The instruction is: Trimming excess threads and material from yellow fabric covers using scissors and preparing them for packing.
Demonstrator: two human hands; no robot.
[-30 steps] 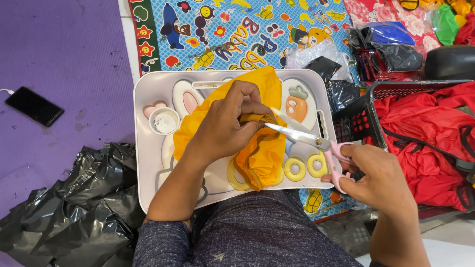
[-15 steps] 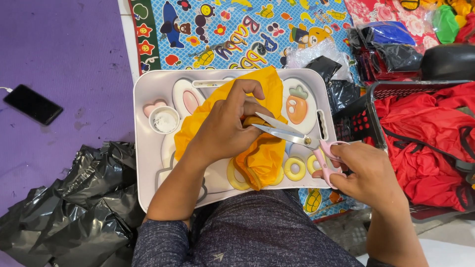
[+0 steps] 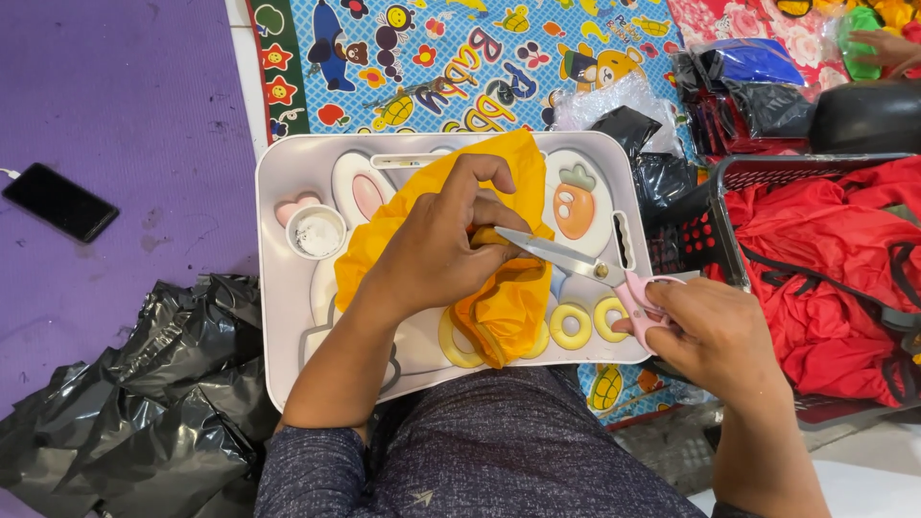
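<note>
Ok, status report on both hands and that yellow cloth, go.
Left hand pinching yellow cloth on white tray. Right hand gripping pink-handled scissors, blades at the fold. Nothing blocking the cut.

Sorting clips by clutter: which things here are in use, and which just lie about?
In use: left hand, yellow cloth, right hand, pink-handled scissors, white tray.
Lying about: black phone, black plastic bags, red cloth.

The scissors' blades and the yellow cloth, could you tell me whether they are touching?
Touching. The head view shows the scissors, held by the right hand, with the blade tips running into the fold of yellow cloth that the left hand pinches.
</note>
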